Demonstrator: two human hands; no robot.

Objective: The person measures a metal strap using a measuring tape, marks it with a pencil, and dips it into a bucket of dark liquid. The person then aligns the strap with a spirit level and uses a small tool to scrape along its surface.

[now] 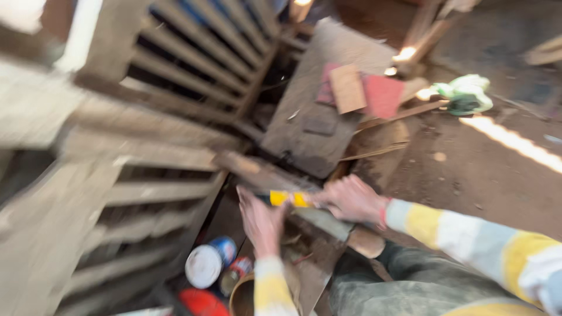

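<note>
The picture is blurred by motion. My right hand (350, 198) grips the end of a yellow and black tool (285, 198), perhaps a tape measure or a cutter. My left hand (261, 221) is just below the tool and touches it; how its fingers are set I cannot tell. Both sleeves are striped yellow, white and grey. Under the hands lies a grey wooden plank (275, 178) that slants down to the right. My knee in dark trousers (410, 281) is at the lower right.
A slatted wooden frame (164, 117) fills the left side. A grey board (316, 111) carries red and brown sandpaper sheets (363, 90). Tins and a white lid (205, 266) stand at the bottom. A green and white cloth (465, 93) lies on the dirt floor.
</note>
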